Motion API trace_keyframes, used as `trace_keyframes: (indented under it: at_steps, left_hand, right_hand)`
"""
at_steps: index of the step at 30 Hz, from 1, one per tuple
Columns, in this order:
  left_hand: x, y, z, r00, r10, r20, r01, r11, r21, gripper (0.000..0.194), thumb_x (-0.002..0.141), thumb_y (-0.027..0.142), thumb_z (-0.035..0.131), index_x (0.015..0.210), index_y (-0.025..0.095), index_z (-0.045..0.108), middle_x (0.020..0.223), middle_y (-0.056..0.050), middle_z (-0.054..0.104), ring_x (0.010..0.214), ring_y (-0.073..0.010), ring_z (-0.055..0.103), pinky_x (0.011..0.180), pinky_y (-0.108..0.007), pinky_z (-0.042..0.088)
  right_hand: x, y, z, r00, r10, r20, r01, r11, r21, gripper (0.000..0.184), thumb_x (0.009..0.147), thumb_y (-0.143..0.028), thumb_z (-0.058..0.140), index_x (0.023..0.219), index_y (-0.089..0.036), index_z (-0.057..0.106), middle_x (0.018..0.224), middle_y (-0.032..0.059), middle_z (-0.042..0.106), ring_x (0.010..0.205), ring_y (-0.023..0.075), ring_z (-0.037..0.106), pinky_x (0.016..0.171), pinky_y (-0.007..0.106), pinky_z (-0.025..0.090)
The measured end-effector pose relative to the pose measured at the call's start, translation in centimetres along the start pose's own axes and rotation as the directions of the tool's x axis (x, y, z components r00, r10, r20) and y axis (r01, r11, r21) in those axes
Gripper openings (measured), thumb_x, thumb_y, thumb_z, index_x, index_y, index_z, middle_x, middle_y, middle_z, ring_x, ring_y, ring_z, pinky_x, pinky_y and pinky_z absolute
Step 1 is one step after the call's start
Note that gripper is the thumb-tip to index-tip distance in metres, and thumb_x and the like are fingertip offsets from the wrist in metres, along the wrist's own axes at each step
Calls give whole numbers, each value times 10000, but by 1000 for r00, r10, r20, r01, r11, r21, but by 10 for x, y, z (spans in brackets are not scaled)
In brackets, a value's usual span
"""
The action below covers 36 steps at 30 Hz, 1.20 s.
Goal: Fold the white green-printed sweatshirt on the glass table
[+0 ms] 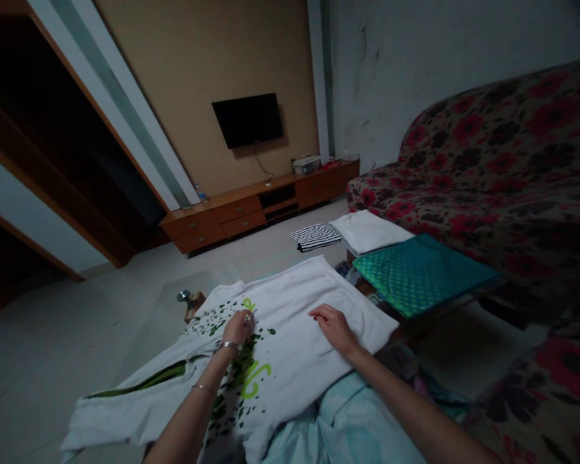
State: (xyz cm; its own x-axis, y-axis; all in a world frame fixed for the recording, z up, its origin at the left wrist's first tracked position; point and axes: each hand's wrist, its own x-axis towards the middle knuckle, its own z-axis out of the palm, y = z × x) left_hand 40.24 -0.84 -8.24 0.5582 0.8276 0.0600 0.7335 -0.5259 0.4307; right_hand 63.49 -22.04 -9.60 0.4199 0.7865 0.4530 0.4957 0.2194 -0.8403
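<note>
White T-shirt [294, 322] lies spread over person's pale blue lap [333, 425], flecked green print [234, 380] on its left half; left hand [236, 327] pinches small pen-like tool [249, 316] narrowly, tip at print; right hand [333, 327] rests open on shirt, holding nothing; print shows curved lime letter shapes [256, 380], no word readable; beyond shirt, striped folded cloth [315, 237] and folded white cloth [370, 231]; right of shirt, teal quilted pad [420, 274]; farther right, floral sofa [493, 161].

Wall-mounted TV [247, 120] above wooden media console [260, 204]; red-floral sofa [493, 167] right; pale tile floor [67, 348].
</note>
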Motion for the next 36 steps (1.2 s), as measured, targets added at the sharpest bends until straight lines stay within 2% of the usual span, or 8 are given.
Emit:
trace_keyframes:
  at_steps: [4,7,9,14,18,21,27,36]
  left_hand:
    - [-20,50,8,963,235,129,-244,968,64,569,683,31,522,1209,231,605,1227,-91,605,1160,-262,505,1018,-400,335]
    - [-59,74,2,845,456,280,-506,851,140,675,680,6,490,1277,313,559,1379,-36,517,1269,-261,418,1055,-449,291]
    - [-93,71,-7,790,509,341,-588,787,186,720,688,-11,439,1310,342,526,1441,-25,452,1307,-255,386,1063,-468,289]
    - [-185,6,-26,824,412,389,-533,796,286,953,604,-25,426,1437,425,316,1530,4,307,1375,-257,321,1091,-484,284]
    - [-238,-43,-17,899,353,259,-438,740,510,1017,597,-82,365,1479,395,199,1563,18,214,1413,-231,257,1106,-469,271]
    - [-253,-59,0,917,387,98,-357,686,634,888,718,-82,328,1473,376,240,1543,15,272,1393,-195,306,1114,-416,263]
    - [-253,-76,20,870,480,-114,-295,691,660,637,834,60,406,1425,298,402,1454,-16,442,1322,-178,422,1106,-330,255]
    - [-298,-130,-13,925,312,-216,-110,765,635,634,822,0,339,1374,275,485,1457,-47,429,1305,-198,448,1116,-390,185]
  right_hand:
    - [-25,12,-59,995,31,-96,-41,994,-102,290,827,-117,399,897,-194,670,893,56,672,838,170,625,767,304,505]
    - [-46,25,-100,993,43,-112,-68,972,-226,295,849,-142,392,933,-203,668,941,68,675,906,186,628,824,329,503]
    - [-61,35,-126,996,44,-82,-67,948,-311,298,861,-165,403,988,-217,668,1019,80,672,989,199,616,885,353,490]
    - [-94,63,-170,985,-5,175,92,864,-494,431,801,-163,516,1211,-272,597,1247,84,597,1173,224,532,993,408,438]
    - [-107,81,-172,960,-43,275,211,757,-618,573,752,-72,495,1293,-256,537,1277,87,560,1183,238,505,975,421,437]
    - [-109,92,-164,964,-95,250,246,682,-689,541,767,-35,456,1264,-222,559,1165,100,593,1089,238,535,907,397,460]
    - [-114,102,-162,941,-200,274,339,579,-741,387,854,-97,449,1192,-213,597,974,96,608,922,240,554,751,356,454]
    - [-129,96,-177,931,-198,308,365,554,-749,346,887,-171,467,1198,-220,611,865,74,589,823,208,560,727,326,422]
